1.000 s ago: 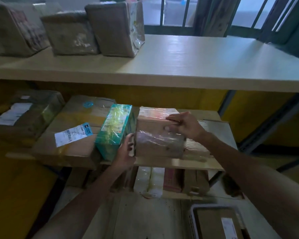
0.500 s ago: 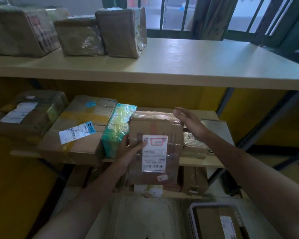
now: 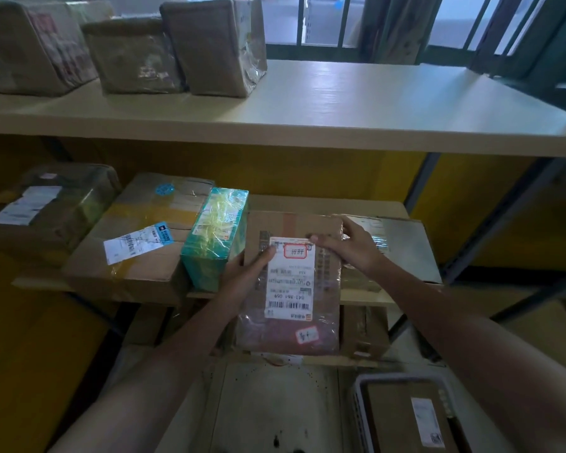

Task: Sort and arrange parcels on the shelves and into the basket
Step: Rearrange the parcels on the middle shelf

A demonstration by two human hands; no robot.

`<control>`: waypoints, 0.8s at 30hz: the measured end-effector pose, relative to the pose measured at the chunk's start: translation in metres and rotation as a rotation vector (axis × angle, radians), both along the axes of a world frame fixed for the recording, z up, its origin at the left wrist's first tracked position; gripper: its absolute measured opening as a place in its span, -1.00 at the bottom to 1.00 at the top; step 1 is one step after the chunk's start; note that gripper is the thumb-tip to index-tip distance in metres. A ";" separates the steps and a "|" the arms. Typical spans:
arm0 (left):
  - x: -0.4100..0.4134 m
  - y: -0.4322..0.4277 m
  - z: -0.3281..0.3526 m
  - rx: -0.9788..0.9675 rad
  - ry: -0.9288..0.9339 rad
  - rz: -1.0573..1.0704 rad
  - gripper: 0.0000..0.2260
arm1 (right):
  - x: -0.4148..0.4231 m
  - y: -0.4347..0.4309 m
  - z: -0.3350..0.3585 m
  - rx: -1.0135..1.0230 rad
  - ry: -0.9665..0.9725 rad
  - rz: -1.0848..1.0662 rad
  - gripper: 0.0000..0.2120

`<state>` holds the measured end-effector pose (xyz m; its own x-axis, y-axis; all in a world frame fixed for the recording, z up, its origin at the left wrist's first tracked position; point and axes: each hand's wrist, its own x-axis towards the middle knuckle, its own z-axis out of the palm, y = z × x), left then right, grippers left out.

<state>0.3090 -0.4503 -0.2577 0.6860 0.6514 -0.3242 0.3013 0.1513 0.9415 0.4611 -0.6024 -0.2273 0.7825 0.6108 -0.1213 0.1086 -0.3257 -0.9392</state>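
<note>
Lately lying flat, the brown film-wrapped cardboard parcel (image 3: 291, 335) is now tipping over the pale middle shelf's (image 3: 363, 300) near edge, label showing. The left hand (image 3: 242, 279) and right hand (image 3: 347, 246) are each closing a grip on it, likely for sorting.

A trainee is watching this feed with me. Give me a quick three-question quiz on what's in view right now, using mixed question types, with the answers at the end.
1. True or false: only the left hand grips the held parcel, while the right hand hangs free.
2. What stands on the middle shelf right beside the left hand? A) a green box B) a water bottle C) a roll of tape
3. Fill in: the lower-right parcel lies in a ____.

Key: 1. False, both hands grip it. 2. A. 3. basket.
</note>
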 end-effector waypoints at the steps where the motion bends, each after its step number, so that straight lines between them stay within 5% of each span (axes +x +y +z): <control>1: 0.001 0.000 0.001 0.023 -0.002 -0.008 -0.77 | 0.000 -0.001 0.001 0.004 0.000 -0.001 -0.56; 4: 0.000 0.004 0.007 0.082 -0.013 -0.058 -0.69 | 0.001 -0.003 0.006 -0.008 -0.001 -0.017 -0.46; 9: -0.008 0.018 0.012 0.111 -0.028 -0.333 -0.17 | 0.005 -0.024 0.023 0.058 0.113 -0.123 -0.47; 17: -0.026 -0.010 0.008 -0.004 -0.084 -0.637 -0.18 | -0.047 -0.084 0.035 0.052 0.091 -0.250 -0.51; 24: -0.019 -0.062 -0.014 -0.081 -0.045 -0.710 -0.42 | -0.096 -0.155 0.007 0.114 0.170 -0.456 -0.09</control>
<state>0.2905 -0.5126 -0.2720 0.9491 0.0174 -0.3146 0.3146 0.0032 0.9492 0.3646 -0.7574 -0.2205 0.9480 0.2276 -0.2226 -0.1787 -0.1982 -0.9637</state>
